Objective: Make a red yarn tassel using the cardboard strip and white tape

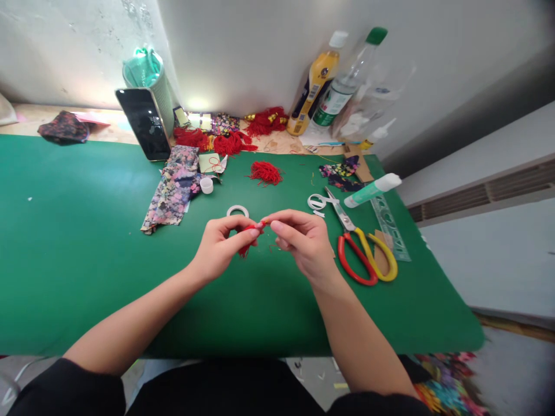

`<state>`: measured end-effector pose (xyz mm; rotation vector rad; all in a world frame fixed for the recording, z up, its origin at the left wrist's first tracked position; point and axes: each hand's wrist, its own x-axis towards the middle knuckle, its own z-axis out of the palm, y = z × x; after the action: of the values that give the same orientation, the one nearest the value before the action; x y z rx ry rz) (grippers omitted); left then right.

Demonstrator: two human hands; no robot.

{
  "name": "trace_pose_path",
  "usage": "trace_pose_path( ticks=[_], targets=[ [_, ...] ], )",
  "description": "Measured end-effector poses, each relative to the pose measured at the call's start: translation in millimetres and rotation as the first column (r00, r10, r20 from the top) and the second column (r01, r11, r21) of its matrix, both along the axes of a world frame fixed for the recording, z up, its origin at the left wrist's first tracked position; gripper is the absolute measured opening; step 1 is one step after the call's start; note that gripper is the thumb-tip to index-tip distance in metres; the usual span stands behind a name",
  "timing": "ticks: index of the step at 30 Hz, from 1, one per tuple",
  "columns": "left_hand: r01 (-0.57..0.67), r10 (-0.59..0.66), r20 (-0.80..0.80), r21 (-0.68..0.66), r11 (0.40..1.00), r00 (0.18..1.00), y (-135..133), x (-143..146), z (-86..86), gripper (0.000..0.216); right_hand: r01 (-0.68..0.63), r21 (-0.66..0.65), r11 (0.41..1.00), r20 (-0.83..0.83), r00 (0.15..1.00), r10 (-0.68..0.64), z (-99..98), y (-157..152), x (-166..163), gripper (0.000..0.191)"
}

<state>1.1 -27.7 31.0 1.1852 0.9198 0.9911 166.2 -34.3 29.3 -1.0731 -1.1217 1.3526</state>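
Observation:
Both my hands meet over the middle of the green mat point(87, 260). My left hand point(221, 245) is closed in a pinch on a small red tassel point(248, 238), whose threads hang down below the fingers. My right hand point(303, 238) is closed too, its thumb and forefinger pinching the top end of the same red tassel. A white tape ring point(237, 211) lies just behind my left hand.
Red-and-yellow scissors point(364, 254), small white scissors point(319, 201), a green glue stick point(372, 190) and a clear ruler point(390, 228) lie to the right. Floral cloth point(173, 188), a phone point(145, 124), loose red tassels point(265, 172) and bottles point(342, 86) stand behind.

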Motion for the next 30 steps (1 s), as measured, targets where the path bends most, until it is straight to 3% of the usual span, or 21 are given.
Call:
trace_pose_path(
  ticks=[7, 11, 17, 23, 30],
  targets=[
    [0.063, -0.059, 0.037, -0.105, 0.993, 0.998, 2, 1, 0.6, 0.021, 0.039, 0.017, 0.999, 0.015, 0.999, -0.039, 0.1, 1, -2, 0.018],
    [0.081, -0.081, 0.003, -0.09, 0.993, 0.997, 2, 1, 1.8, 0.024, 0.03, 0.054, 0.998, 0.034, 0.999, -0.032, 1.2, 2, -2, 0.016],
    [0.088, -0.075, -0.142, 0.088, 0.992, 0.987, 0, 0, -2.3, 0.03, 0.017, 0.057, 0.998, 0.072, 0.997, -0.021, -3.0, 2, 1, 0.023],
    [-0.009, 0.16, -0.301, 0.447, 0.895, 0.94, -4, 3, -8.0, 0.013, 0.017, 0.048, 0.999, 0.024, 1.0, -0.018, -4.7, 3, 0, 0.023],
    [-0.01, 0.214, -0.362, 0.49, 0.872, 0.907, -2, 4, -9.7, 0.009, 0.038, 0.045, 0.998, 0.079, 0.996, -0.041, -2.0, 3, -1, 0.022]
  ],
)
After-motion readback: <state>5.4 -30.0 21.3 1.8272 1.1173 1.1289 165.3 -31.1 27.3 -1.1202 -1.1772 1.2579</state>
